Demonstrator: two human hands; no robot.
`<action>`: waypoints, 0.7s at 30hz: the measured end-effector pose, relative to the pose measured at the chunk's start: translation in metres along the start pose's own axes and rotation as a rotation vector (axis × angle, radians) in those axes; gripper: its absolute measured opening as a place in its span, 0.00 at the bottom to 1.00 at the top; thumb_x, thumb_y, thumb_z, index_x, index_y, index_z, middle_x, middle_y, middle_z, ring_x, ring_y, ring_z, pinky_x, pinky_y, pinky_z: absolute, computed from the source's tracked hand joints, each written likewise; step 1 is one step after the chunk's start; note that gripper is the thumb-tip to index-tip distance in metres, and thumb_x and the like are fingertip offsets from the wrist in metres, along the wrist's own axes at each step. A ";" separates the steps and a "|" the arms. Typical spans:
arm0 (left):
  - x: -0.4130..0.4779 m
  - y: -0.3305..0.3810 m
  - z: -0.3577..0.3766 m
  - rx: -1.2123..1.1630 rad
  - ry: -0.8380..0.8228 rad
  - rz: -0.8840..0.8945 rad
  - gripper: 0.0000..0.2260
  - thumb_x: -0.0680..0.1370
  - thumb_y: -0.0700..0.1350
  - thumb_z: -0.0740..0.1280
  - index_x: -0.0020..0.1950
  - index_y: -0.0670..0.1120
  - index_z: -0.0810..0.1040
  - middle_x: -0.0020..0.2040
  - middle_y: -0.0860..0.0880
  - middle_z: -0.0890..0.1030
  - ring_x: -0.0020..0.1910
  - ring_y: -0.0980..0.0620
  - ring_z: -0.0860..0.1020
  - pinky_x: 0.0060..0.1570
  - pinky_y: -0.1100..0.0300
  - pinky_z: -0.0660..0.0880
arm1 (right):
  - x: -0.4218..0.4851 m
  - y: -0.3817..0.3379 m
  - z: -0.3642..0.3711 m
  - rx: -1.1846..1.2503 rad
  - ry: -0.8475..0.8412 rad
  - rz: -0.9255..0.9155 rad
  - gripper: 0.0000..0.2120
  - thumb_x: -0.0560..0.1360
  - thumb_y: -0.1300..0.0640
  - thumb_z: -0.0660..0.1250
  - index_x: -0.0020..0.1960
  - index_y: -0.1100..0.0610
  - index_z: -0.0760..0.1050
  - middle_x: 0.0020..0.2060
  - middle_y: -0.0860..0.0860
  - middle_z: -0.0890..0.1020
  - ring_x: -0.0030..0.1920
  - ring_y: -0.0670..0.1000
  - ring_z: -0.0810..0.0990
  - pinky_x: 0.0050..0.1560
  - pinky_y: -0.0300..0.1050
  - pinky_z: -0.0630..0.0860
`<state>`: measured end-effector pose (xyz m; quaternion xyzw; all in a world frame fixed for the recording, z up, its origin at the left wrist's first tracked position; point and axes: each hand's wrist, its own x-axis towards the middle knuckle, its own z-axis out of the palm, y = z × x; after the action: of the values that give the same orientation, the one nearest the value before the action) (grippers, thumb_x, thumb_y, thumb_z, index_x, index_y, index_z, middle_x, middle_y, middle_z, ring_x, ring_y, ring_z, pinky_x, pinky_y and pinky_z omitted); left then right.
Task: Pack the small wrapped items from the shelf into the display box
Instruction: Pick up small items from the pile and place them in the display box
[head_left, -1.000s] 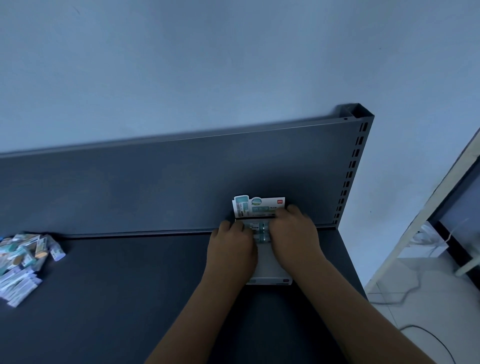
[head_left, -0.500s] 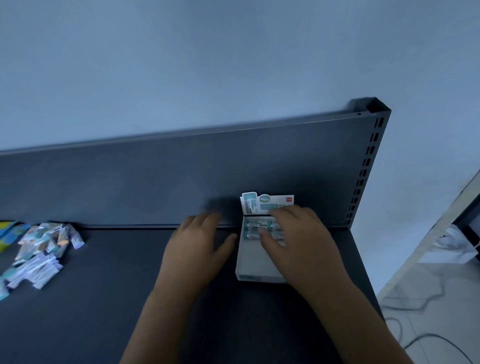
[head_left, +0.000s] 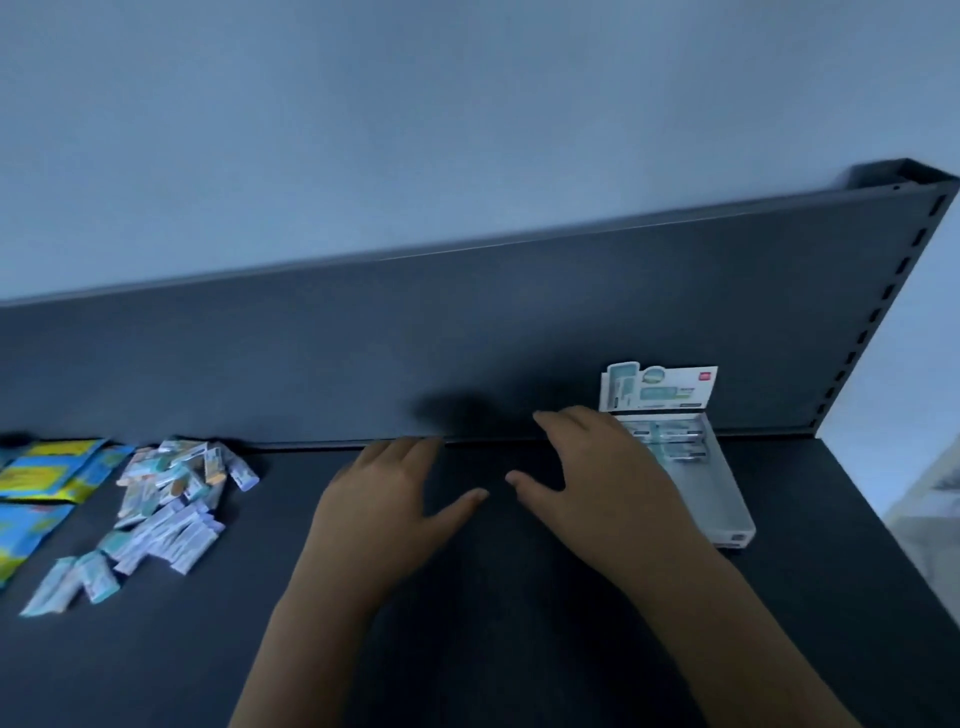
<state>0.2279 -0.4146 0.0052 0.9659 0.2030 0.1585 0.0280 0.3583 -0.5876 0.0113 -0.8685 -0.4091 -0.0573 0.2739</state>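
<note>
A white display box with a printed upright flap stands on the dark shelf at the right, against the back panel. A few wrapped items lie in its far end. A loose pile of small wrapped items lies on the shelf at the left. My left hand hovers flat over the middle of the shelf, fingers spread, holding nothing. My right hand is beside it, just left of the box, fingers spread and empty, partly covering the box's left wall.
Blue and yellow packets lie at the far left edge of the shelf. The dark back panel runs behind everything, with a slotted upright post at the right end. Beyond the shelf's right edge is the floor.
Both hands have left the box and moved left over the shelf. The view has swung left, so the box now sits at the right and more of the pile shows.
</note>
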 end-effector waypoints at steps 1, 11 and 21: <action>0.000 -0.014 -0.001 0.008 -0.012 0.022 0.31 0.74 0.73 0.55 0.63 0.53 0.77 0.57 0.55 0.81 0.58 0.51 0.77 0.50 0.53 0.78 | 0.002 -0.011 0.008 -0.005 0.006 0.018 0.31 0.74 0.38 0.66 0.70 0.54 0.71 0.62 0.49 0.76 0.64 0.51 0.73 0.63 0.47 0.73; -0.002 -0.129 -0.014 -0.023 -0.093 0.119 0.33 0.73 0.73 0.55 0.65 0.50 0.77 0.58 0.52 0.81 0.57 0.48 0.78 0.53 0.51 0.77 | 0.014 -0.124 0.067 0.003 0.046 0.134 0.31 0.73 0.38 0.68 0.69 0.55 0.73 0.63 0.48 0.77 0.65 0.50 0.73 0.64 0.45 0.72; -0.029 -0.168 -0.029 -0.064 -0.084 0.039 0.31 0.73 0.72 0.58 0.64 0.52 0.78 0.59 0.54 0.80 0.60 0.51 0.76 0.54 0.52 0.77 | 0.010 -0.164 0.087 0.089 -0.058 0.096 0.32 0.74 0.37 0.66 0.73 0.51 0.69 0.66 0.44 0.74 0.68 0.46 0.69 0.67 0.43 0.69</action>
<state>0.1289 -0.2726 0.0037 0.9740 0.1777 0.1246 0.0645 0.2325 -0.4506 0.0120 -0.8754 -0.3768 -0.0006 0.3029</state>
